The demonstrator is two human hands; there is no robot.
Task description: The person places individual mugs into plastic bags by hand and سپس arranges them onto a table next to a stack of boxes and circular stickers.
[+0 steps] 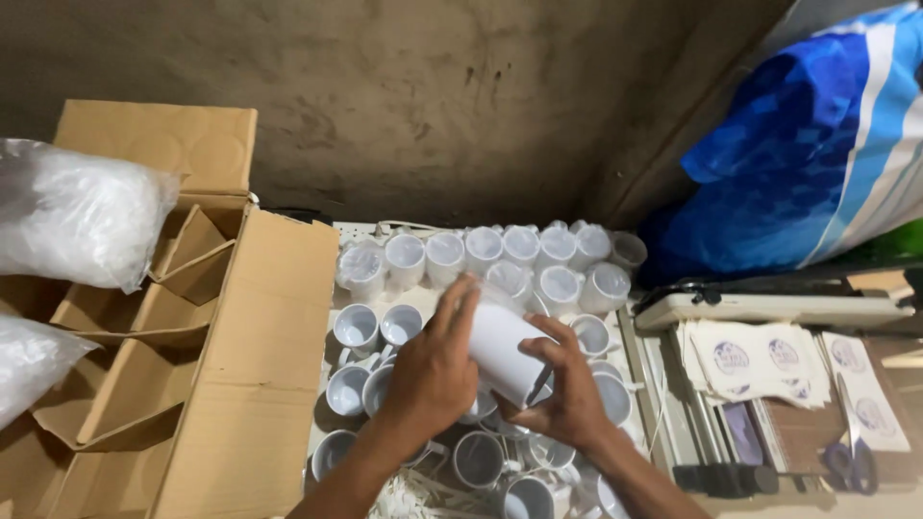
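Head view, looking down: far left, bulging clear plastic bags (72, 226) sit on open cardboard boxes (192, 365), whose flaps lean toward a crowd of white mugs (481, 252) standing mouth-up on the surface below. Over them the left hand (433, 370) lies across a white mug (505, 351) held on its side and tilted, fingers spread and curved along its upper wall, seemingly over a thin clear wrap. The right hand (567, 394) cups the mug from below and behind, fingers curled shut around its lower end, thumb across the side. I'd judge the step in hand is wrapping or unwrapping this one mug above the others; the next move calls for a firm two-handed hold, since a slip would drop it onto the cups beneath. Further right lies a paper trimmer (769, 309), then a stack of printed sheets (760, 363), scissors (851, 466), and a blue-and-white bag (817, 154) against the wall.
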